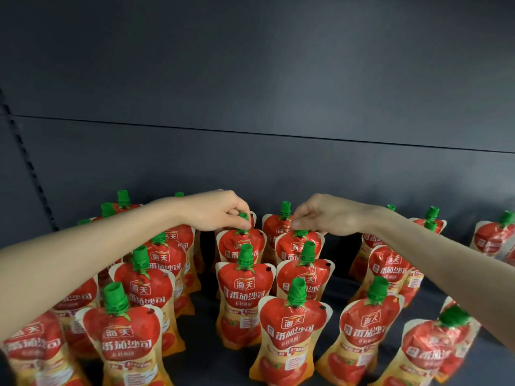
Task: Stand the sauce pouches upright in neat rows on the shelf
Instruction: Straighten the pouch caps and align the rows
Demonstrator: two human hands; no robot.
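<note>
Several red tomato-sauce pouches with green caps stand upright on a dark shelf (pixel 203 307). My left hand (pixel 220 210) pinches the green cap of a pouch (pixel 242 243) in the middle column, toward the back. My right hand (pixel 326 215) pinches the cap of the neighbouring pouch (pixel 299 246) just to its right; that cap is mostly hidden under my fingers. In front of these stand two more pouches (pixel 245 296) (pixel 306 277), and one nearer pouch (pixel 292 330). Another pouch (pixel 277 227) stands behind, between my hands.
Columns of pouches fill the left side (pixel 122 338) and the right side (pixel 370 327), some leaning. One pouch (pixel 493 235) stands at the far right. A dark back panel (pixel 264 157) closes the shelf; a slotted upright (pixel 30 168) runs at the left.
</note>
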